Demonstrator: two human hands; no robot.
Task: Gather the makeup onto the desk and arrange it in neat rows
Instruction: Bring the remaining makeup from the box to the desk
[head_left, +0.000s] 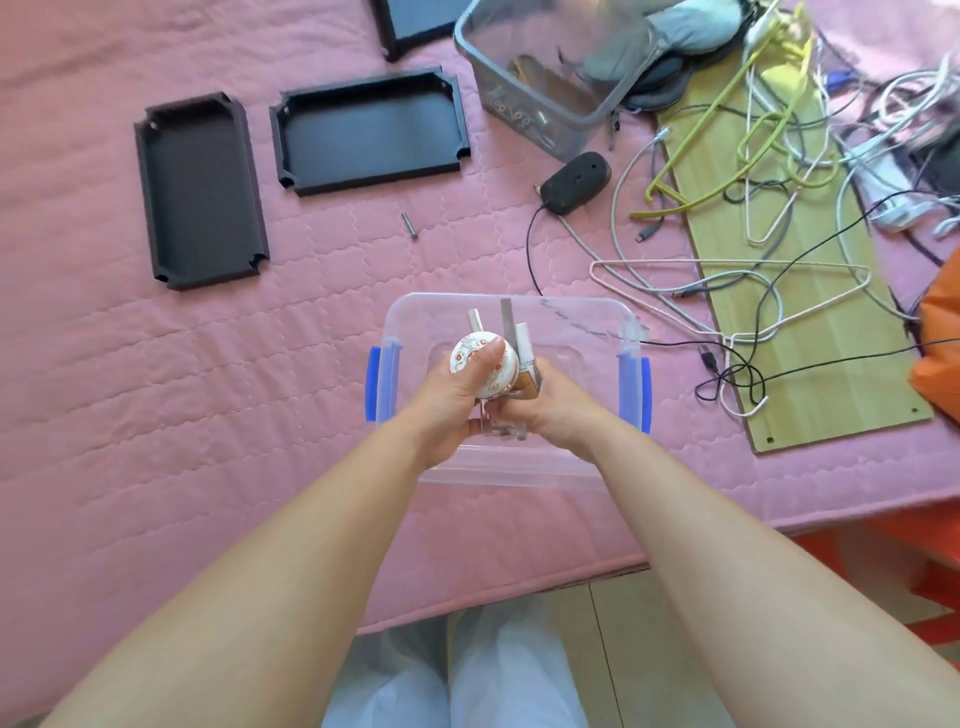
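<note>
Head view showed both hands over a clear plastic bin on a pink bed. Left hand gripped a round floral compact; right hand clutched several small makeup items.

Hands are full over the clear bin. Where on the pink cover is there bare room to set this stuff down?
Bare quilt lies left of the clear bin, below the two black trays, with only a small screw nearby. The right side is crowded: cables, hangers and black mouse on and around the wooden board. Both the left hand and right hand grip makeup.
</note>
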